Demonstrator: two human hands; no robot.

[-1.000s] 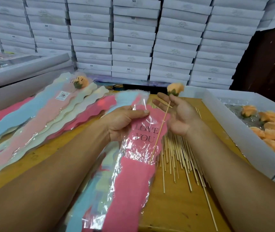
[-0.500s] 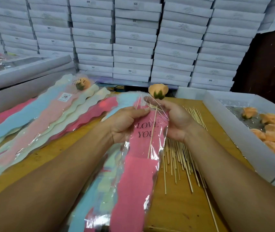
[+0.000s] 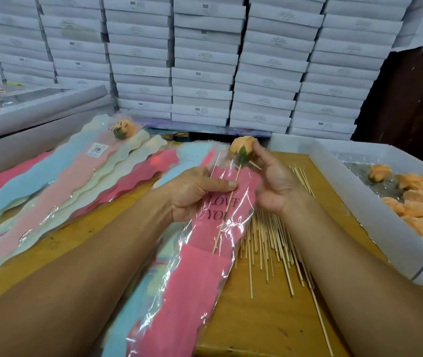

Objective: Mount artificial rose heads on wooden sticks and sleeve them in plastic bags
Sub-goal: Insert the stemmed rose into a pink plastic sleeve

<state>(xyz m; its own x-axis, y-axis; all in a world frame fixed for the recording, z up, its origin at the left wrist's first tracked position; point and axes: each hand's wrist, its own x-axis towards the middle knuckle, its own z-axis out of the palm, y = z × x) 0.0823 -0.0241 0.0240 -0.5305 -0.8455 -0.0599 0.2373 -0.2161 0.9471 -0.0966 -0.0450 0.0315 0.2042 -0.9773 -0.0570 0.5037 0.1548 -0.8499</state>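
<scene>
My left hand (image 3: 195, 191) pinches the open mouth of a pink plastic sleeve (image 3: 205, 253) printed LOVE YOU, thumb on top. An orange rose head (image 3: 241, 146) with green sepals sits on a wooden stick (image 3: 224, 215) whose lower part lies inside the sleeve. My right hand (image 3: 274, 184) holds the rose head at the fingertips, just above the sleeve's mouth. Loose wooden sticks (image 3: 269, 243) lie on the wooden table (image 3: 256, 318) under my right wrist. One sleeved rose (image 3: 125, 128) rests on a fan of pastel sleeves (image 3: 63, 181) at the left.
A white tray (image 3: 364, 202) of several orange rose heads (image 3: 421, 199) stands at the right. A grey lidded box (image 3: 38, 124) sits at the far left. Stacks of white boxes (image 3: 205, 60) wall off the back of the table.
The rose on its stick has moved left and down, and the stick has slid into the pink sleeve. My left hand keeps its hold on the sleeve's mouth.
</scene>
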